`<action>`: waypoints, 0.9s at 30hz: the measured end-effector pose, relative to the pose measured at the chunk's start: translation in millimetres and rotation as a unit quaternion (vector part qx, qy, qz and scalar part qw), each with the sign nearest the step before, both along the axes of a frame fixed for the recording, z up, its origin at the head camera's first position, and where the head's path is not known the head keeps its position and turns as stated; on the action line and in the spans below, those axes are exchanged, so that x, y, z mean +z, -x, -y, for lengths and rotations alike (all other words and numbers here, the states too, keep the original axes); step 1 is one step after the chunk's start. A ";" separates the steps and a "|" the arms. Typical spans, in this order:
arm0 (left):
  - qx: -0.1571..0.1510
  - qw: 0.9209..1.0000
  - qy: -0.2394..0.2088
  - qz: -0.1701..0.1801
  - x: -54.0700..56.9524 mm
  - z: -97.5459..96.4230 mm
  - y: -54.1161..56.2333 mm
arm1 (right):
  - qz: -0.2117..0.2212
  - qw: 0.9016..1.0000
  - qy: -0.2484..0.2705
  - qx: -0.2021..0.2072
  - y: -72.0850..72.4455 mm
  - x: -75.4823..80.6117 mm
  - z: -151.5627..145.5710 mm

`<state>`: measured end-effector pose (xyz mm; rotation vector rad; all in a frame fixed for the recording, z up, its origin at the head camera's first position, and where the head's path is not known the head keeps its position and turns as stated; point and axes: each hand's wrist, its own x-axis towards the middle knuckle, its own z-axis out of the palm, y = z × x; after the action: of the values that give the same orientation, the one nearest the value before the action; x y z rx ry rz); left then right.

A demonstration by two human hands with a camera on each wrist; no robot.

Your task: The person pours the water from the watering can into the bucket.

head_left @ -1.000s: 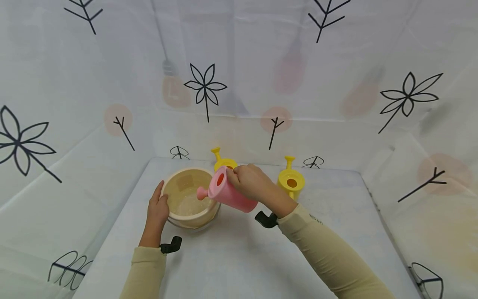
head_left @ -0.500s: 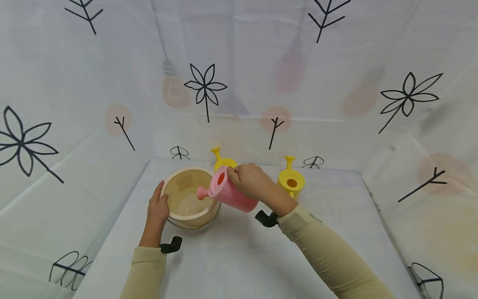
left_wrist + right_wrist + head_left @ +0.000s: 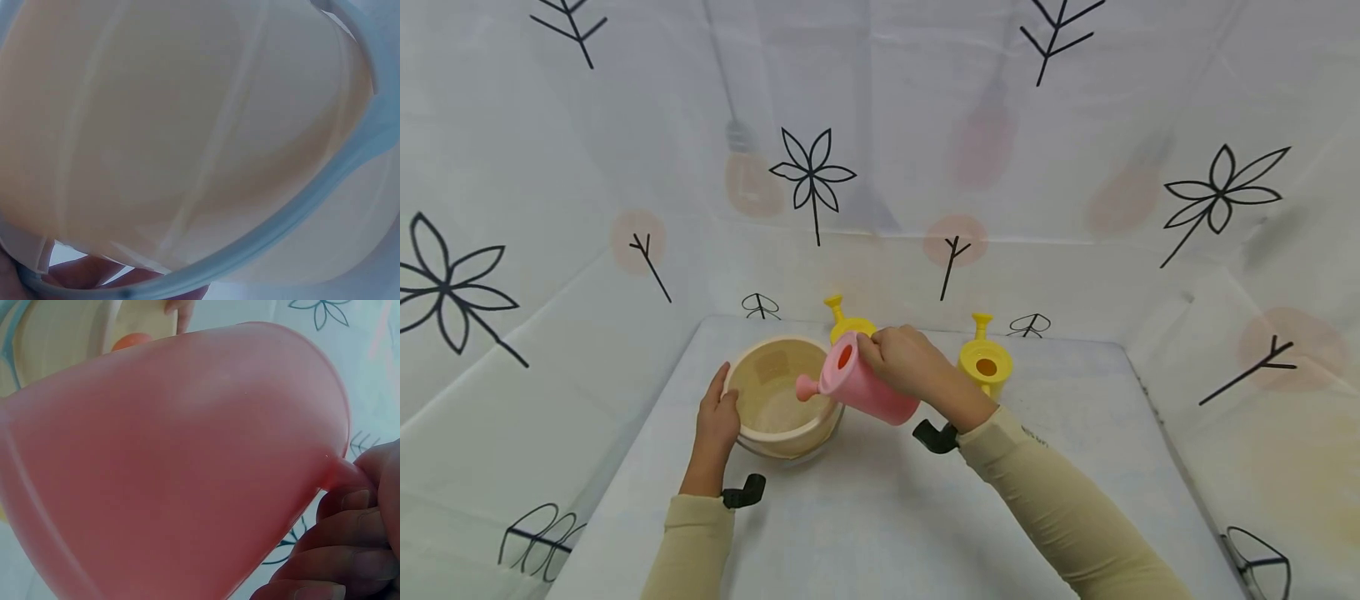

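A cream bucket (image 3: 769,437) stands at the left of the table, tilted a little. My left hand (image 3: 715,423) grips its left side, thumb at the rim. In the left wrist view the bucket's wall (image 3: 156,125) fills most of the picture, with a grey-blue handle (image 3: 281,219) hanging across it and fingertips below. My right hand (image 3: 913,367) holds a pink watering can (image 3: 871,392) by its handle, fingers curled round it in the right wrist view. The can leans left, its round spout head (image 3: 806,387) over the bucket's opening.
Two yellow watering cans stand behind: one can (image 3: 854,326) at the back, partly hidden by the pink one, and another can (image 3: 985,360) right of my right hand. Patterned white cloth walls (image 3: 880,275) enclose the white table (image 3: 925,525) at the back and sides.
Almost nothing differs. The pink watering can has shifted very slightly up and to the right with the right hand; the left hand and bucket keep their place.
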<state>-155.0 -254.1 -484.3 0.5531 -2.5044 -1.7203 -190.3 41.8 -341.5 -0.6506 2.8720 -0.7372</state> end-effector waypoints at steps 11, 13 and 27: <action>-0.001 1.000 0.006 -0.001 -2.1 1.5 0.8 | -0.002 1.000 0.005 -0.005 3.6 -1.8 -1.5; -0.002 1.000 0.006 -0.002 -2.2 1.5 0.1 | 0.001 1.000 0.006 -0.006 4.0 -2.3 -1.4; 0.000 1.000 0.001 -0.003 -2.8 1.5 -0.7 | 0.015 1.000 0.014 -0.015 5.3 -5.7 -4.3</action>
<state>-154.3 -255.6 -487.0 0.5467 -2.5036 -1.7162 -195.6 46.1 -347.2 -0.5964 2.8560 -0.7853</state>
